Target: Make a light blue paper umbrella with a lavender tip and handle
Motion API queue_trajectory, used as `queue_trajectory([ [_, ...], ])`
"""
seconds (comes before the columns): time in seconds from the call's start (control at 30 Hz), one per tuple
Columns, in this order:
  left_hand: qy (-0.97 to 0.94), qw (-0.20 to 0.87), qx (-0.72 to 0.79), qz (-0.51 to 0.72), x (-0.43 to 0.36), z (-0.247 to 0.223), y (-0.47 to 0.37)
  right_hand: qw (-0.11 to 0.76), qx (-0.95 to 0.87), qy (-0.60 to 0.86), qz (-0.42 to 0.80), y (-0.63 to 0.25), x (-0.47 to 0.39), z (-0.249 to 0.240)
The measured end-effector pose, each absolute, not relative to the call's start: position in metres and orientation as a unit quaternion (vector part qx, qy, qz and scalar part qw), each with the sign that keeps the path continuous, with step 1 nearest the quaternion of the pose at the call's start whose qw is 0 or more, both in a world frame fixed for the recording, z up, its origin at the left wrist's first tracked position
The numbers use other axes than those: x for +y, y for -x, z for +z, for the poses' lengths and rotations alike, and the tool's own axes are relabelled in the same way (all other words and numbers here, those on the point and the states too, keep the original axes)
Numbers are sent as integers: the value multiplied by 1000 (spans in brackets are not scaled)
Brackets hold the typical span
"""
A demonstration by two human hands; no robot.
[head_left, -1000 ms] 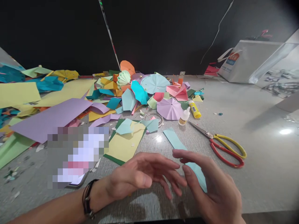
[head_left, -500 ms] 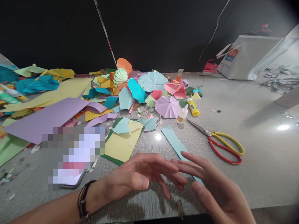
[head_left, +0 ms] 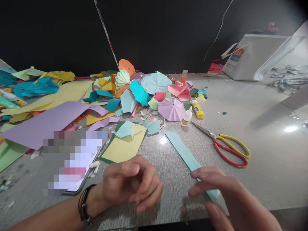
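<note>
My left hand [head_left: 133, 184], with a dark bracelet at the wrist, is above the table's front part with its fingers curled inward; nothing shows in it. My right hand [head_left: 231, 195] hovers over the near end of a light blue paper strip [head_left: 181, 149], fingers apart and holding nothing. The strip lies slanted on the grey table. Right of it are scissors [head_left: 213, 134] with one red and one yellow handle. A small white glue bottle [head_left: 186, 117] stands beyond the strip. Yellow and green sheets [head_left: 125, 146] lie beyond my left hand, with light blue paper pieces on top.
A phone [head_left: 81, 166] with a blurred screen lies at the left, a white earbud [head_left: 94, 165] beside it. Colored paper and a purple pleated disc [head_left: 172, 109] cover the back. A yellow glue stick [head_left: 197, 109] and a white bag [head_left: 255, 57] are farther right.
My hands have moved apart. My left fingers have curled in, and my right hand has shifted right and down, uncovering more of the strip. The view has shifted slightly.
</note>
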State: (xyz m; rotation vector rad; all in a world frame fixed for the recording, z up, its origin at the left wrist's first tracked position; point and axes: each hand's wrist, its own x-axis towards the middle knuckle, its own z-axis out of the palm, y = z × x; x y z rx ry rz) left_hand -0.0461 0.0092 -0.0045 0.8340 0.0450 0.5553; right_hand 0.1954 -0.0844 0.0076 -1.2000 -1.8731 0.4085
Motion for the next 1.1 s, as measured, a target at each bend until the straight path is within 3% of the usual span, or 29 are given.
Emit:
queue_trajectory([
  [0.13,-390,874,42,287,11,-3,46,325,-787,523,31,-199,-75,-2],
  [0.23,-393,876,39,277,11,-1,46,293,-787,542,4,-204,-74,-17],
  [0.57,-408,878,13,251,10,1,45,375,-761,529,-9,-203,-82,-33],
  [0.8,-462,869,8,175,9,2,47,454,-792,386,133,-158,-71,0],
  [1.1,-438,884,10,162,5,0,51,485,-794,326,169,-143,-63,2],
])
